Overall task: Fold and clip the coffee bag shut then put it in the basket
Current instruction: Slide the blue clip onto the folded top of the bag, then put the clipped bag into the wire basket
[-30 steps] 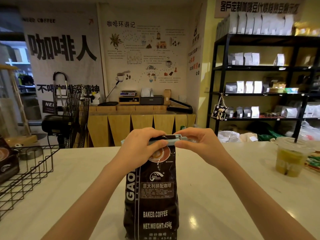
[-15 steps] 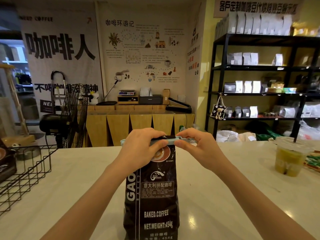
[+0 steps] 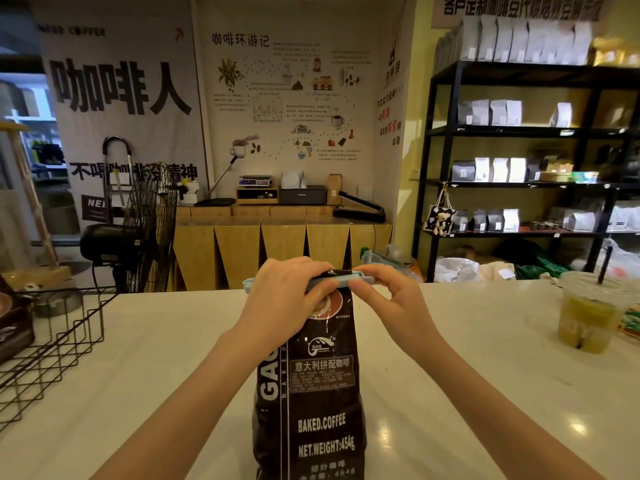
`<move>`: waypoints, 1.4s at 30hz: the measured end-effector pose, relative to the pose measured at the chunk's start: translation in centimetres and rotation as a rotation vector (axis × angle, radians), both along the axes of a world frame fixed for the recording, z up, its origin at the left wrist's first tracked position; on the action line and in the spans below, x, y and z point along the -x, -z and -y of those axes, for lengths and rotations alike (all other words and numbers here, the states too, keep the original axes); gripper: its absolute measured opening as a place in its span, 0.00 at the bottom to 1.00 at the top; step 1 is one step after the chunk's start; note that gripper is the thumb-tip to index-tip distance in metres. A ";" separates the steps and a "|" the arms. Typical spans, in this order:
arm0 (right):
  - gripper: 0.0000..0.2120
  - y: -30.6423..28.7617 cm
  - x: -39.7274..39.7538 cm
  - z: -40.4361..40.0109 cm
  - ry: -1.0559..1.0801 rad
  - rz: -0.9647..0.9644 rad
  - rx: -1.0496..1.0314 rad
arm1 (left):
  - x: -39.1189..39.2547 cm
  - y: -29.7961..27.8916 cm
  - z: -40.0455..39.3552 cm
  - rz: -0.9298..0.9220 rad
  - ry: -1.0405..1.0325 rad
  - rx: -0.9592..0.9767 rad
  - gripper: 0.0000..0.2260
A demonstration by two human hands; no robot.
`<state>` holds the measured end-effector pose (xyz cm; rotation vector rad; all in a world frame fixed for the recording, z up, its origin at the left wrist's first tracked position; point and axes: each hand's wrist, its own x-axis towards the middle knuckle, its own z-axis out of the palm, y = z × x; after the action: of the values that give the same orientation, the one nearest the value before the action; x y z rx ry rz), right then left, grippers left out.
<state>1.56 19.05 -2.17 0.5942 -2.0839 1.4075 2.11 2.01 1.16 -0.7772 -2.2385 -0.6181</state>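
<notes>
A dark brown coffee bag (image 3: 313, 403) stands upright on the white counter (image 3: 145, 368) right in front of me. Its top is folded over, and a long pale blue clip (image 3: 320, 282) lies across the fold. My left hand (image 3: 284, 299) grips the bag's top and the clip's left half, covering most of it. My right hand (image 3: 388, 299) pinches the clip's right end between thumb and fingers. A black wire basket (image 3: 52, 344) sits at the counter's left edge, well apart from the bag.
A plastic cup of green drink (image 3: 588, 317) with a black straw stands at the right of the counter. A dark coffee package (image 3: 14, 323) rests in the basket's left part. A black fan (image 3: 145, 226) stands behind the counter, and shelves of bags (image 3: 519, 168) line the right wall.
Both hands stay on the clip at the bag's top. The right fingers have shifted a little along the clip's right end; the bag has not moved.
</notes>
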 end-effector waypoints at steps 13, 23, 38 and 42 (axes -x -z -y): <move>0.13 0.9 1.2 1.2 -0.373 0.412 0.472 | -1.4 4.3 5.3 1.118 0.176 -0.713 0.43; 0.26 -0.3 1.5 4.8 -0.464 0.640 0.093 | -1.6 3.2 8.0 0.961 0.127 -0.842 0.22; 0.22 -9.2 3.9 27.7 -0.691 0.447 0.034 | -6.8 -5.9 25.4 0.321 -0.327 -0.996 0.17; 0.11 -8.6 3.6 34.8 -0.754 0.490 -0.063 | -8.2 -5.0 30.2 0.202 -0.527 -1.005 0.22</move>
<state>-2.05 -15.75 6.46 1.2593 -2.4033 2.0652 10.34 -28.21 6.18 0.3731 -1.8056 -1.3925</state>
